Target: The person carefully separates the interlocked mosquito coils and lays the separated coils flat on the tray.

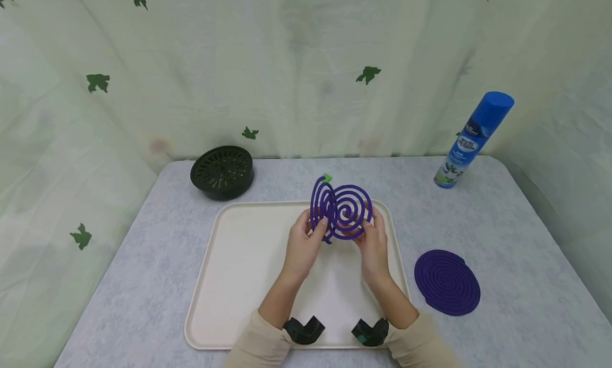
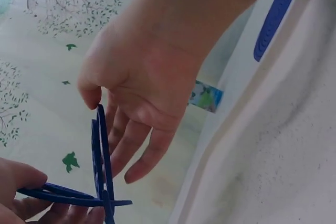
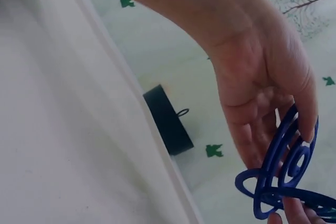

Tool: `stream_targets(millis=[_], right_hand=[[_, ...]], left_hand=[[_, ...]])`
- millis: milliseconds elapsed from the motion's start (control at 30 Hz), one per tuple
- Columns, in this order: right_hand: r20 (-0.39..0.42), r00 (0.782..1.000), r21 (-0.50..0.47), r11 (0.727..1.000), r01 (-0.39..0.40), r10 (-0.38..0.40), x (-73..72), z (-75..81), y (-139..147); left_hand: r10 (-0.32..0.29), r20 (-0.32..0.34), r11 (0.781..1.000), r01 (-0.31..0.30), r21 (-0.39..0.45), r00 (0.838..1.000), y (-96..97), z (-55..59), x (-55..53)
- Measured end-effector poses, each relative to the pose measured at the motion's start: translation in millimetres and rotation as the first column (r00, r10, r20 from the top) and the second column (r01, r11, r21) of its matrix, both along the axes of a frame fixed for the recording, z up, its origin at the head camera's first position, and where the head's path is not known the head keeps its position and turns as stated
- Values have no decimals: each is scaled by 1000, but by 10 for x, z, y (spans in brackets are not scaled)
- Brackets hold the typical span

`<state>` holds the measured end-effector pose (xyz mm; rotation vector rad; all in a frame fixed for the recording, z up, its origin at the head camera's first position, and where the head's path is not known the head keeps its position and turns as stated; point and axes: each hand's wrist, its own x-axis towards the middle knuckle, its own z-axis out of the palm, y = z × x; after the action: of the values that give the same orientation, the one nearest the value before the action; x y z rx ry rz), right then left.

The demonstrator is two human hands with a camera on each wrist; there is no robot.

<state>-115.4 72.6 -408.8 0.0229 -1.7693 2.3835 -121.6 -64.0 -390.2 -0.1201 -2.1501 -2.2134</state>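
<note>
Two purple mosquito coils are held up over the tray. My left hand pinches the left coil, which stands nearly edge-on, between thumb and fingers. The right coil faces the head camera with its spiral spread, gripped at its right edge by my right hand. The two spirals cross and touch where they meet; the left wrist view shows them at a steep angle to each other. Whether they are still linked, I cannot tell. Another purple coil disc, tightly wound, lies flat on the table at the right.
A cream tray lies under the hands. At the back left a round black slotted holder stands tilted beyond the tray. A blue air freshener can stands at the back right. Behind hangs a pale leaf-print curtain.
</note>
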Motion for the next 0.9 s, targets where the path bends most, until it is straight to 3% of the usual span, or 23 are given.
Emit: stream_targets(millis=[100,167,267,367,700,900], right_hand=[[-30,999,112,993,31,-28,15,26,20],[-33,999,142,989,37,-33,1,21,46],[0,1000,115,993,15,-15,-46,-25,102],[29,999,51,999,-19,18,-104,-89,159],[113,990,63,993,-97,90,-201,-148,295],[107,984,82,985,-155,145,-231,-161,374]], left_hand=[[65,-98,996,-70,-55,993,8,44,21],[100,-179,989,-117,-87,979,1,52,29],[127,-270,983,-157,-95,955,-25,48,31],[126,-317,981,-166,-100,940,-50,40,24],[128,-330,984,-161,-75,935,-134,28,-24],[96,-224,993,-109,-47,970,-262,36,-56]])
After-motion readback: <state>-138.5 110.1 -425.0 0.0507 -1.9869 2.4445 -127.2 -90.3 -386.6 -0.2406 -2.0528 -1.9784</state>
